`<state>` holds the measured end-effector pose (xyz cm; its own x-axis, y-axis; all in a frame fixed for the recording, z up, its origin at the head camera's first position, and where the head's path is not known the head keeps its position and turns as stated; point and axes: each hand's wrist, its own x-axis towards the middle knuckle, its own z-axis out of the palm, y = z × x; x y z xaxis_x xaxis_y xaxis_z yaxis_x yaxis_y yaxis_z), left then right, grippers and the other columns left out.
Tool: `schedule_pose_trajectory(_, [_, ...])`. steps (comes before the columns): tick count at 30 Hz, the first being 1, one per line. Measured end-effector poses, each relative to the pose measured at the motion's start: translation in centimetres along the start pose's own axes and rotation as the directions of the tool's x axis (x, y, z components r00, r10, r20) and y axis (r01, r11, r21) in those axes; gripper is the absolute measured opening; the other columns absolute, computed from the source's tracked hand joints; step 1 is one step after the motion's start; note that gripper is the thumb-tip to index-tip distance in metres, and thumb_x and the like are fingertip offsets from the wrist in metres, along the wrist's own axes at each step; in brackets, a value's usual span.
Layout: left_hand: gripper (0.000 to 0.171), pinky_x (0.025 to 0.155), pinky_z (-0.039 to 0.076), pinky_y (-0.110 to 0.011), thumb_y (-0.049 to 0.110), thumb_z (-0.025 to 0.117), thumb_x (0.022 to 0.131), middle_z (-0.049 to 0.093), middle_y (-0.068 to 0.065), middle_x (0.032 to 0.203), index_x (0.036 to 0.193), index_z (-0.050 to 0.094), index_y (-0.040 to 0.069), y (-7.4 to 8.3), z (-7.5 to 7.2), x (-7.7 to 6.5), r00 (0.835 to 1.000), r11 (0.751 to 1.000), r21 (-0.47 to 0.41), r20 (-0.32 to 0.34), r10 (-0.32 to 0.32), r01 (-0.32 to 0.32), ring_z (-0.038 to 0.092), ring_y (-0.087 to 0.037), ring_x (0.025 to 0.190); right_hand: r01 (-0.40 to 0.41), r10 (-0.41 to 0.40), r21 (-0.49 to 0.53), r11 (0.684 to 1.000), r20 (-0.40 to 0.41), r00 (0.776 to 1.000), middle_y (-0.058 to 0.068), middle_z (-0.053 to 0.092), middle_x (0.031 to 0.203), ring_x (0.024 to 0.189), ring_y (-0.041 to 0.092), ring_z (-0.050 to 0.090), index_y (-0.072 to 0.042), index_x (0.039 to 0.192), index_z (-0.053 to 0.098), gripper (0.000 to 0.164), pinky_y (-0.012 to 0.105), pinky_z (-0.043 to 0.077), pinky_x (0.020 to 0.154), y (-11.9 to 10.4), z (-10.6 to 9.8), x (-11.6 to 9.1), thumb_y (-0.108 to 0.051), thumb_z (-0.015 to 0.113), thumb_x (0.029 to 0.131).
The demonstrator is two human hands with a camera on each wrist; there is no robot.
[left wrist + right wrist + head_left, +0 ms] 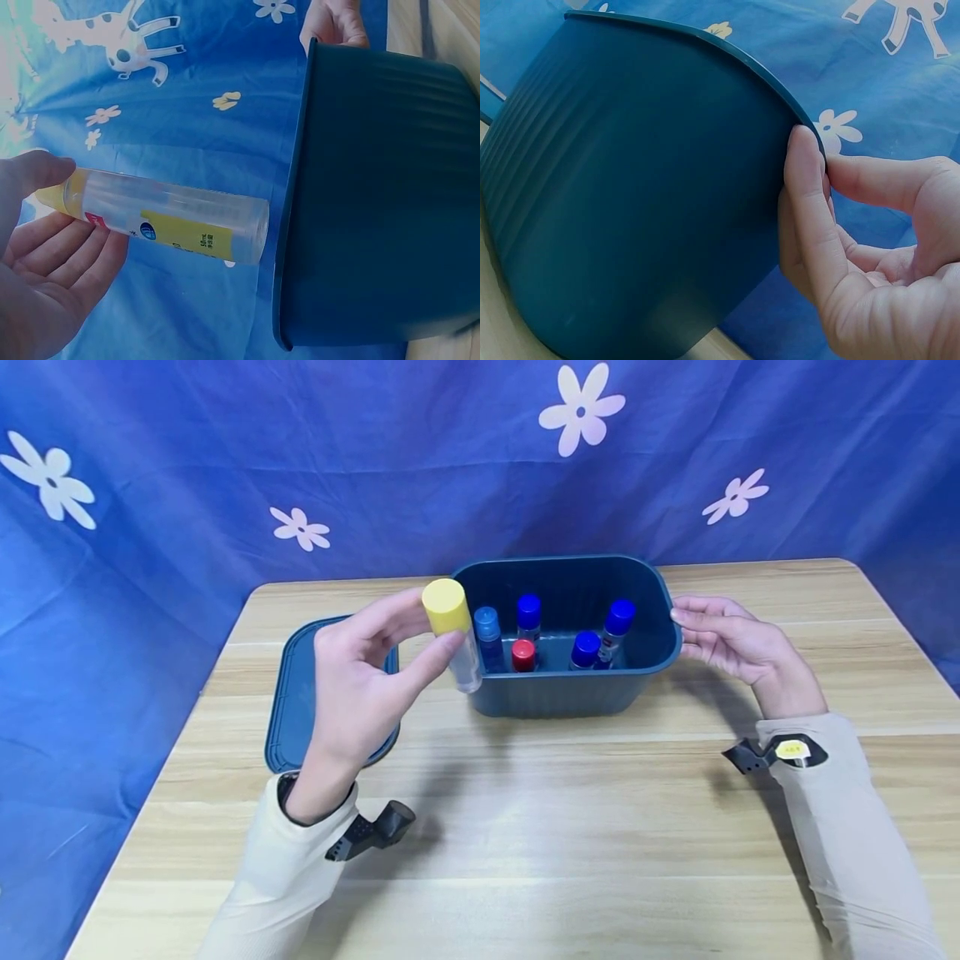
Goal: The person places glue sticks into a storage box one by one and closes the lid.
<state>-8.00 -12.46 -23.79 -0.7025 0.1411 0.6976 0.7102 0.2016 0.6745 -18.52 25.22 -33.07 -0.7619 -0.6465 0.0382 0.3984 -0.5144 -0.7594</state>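
My left hand point(363, 668) pinches a clear glue bottle point(176, 214) by its yellow cap point(446, 603), thumb on one side and fingers on the other. The bottle hangs nearly upright at the left end of a dark teal bin point(555, 695), outside its wall. With thumb and fingers, my right hand point(727, 639) grips the bin's rim at the right end. Inside the bin stand several bottles: a light-blue-capped one point(487, 625), dark-blue-capped ones point(529, 610) and a red-capped one point(523, 655). Their lower parts are partly hidden by the front wall.
A teal lid point(288, 710) lies flat on the wooden table point(570, 835), left of the bin and partly behind my left hand. Behind the table hangs a blue curtain point(375, 452) with white flowers, close to the bin's back wall.
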Motion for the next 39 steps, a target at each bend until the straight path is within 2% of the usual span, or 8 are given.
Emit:
schedule_pose_trajectory(9, [0.036, 0.086, 0.057, -0.038, -0.012, 0.072, 0.078, 0.070, -0.019, 0.103, 0.113, 0.064, -0.012, -0.3, 0.3, 0.7, 1.000, 1.000, -0.026, 0.003, 0.008, -0.008, 0.070, -0.023, 0.092, 0.006, -0.006, -0.011, 1.000, -0.008, 1.000, 0.021, 0.068, 0.104, 0.090, 0.027, 0.070, 0.012, 0.113, 0.060, 0.027, 0.033, 0.059, 0.081, -0.2, 0.0, 0.0, 0.009, 0.038, 0.099])
schedule_pose_trajectory(17, [0.032, 0.086, 0.057, -0.036, -0.010, 0.071, 0.080, 0.071, -0.019, 0.099, 0.111, 0.065, -0.011, -1.4, 0.2, 1.0, 0.998, 0.998, -0.054, -0.037, -0.042, 0.040, 0.070, -0.023, 0.090, 0.006, -0.009, -0.094, 0.996, -0.027, 1.000, 0.018, 0.070, 0.100, 0.085, 0.023, 0.071, 0.010, 0.112, 0.063, 0.027, 0.030, 0.059, 0.078, -0.1, 0.0, 0.5, 0.008, 0.039, 0.100])
schedule_pose_trajectory(24, [0.033, 0.088, 0.056, -0.036, -0.008, 0.072, 0.081, 0.071, -0.019, 0.101, 0.113, 0.064, -0.011, -2.8, 0.4, 1.5, 0.998, 0.998, -0.041, -0.052, -0.041, 0.039, 0.069, -0.023, 0.092, -0.005, 0.003, -0.078, 0.997, -0.018, 1.000, 0.019, 0.070, 0.100, 0.086, 0.024, 0.071, 0.010, 0.112, 0.062, 0.027, 0.031, 0.059, 0.079, -0.1, 0.0, 0.4, 0.008, 0.038, 0.100])
schedule_pose_trajectory(31, [0.034, 0.087, 0.057, -0.035, -0.008, 0.073, 0.080, 0.071, -0.016, 0.103, 0.113, 0.065, -0.008, -3.5, 1.1, 1.9, 0.996, 0.994, -0.077, -0.050, -0.079, 0.075, 0.069, -0.023, 0.092, 0.005, -0.008, -0.059, 0.998, -0.041, 0.999, 0.020, 0.069, 0.102, 0.088, 0.025, 0.071, 0.011, 0.112, 0.061, 0.026, 0.032, 0.059, 0.080, -0.1, 0.1, 0.0, 0.009, 0.038, 0.099])
schedule_pose_trajectory(39, [0.032, 0.086, 0.057, -0.034, -0.003, 0.073, 0.082, 0.071, -0.017, 0.102, 0.113, 0.065, -0.008, -4.5, 1.6, 1.8, 0.993, 0.993, -0.059, -0.040, -0.107, 0.104, 0.070, -0.019, 0.091, 0.009, -0.010, -0.043, 0.999, -0.025, 1.000, 0.021, 0.069, 0.103, 0.089, 0.026, 0.070, 0.012, 0.113, 0.060, 0.026, 0.033, 0.059, 0.081, -0.1, 0.1, 0.1, 0.010, 0.038, 0.099])
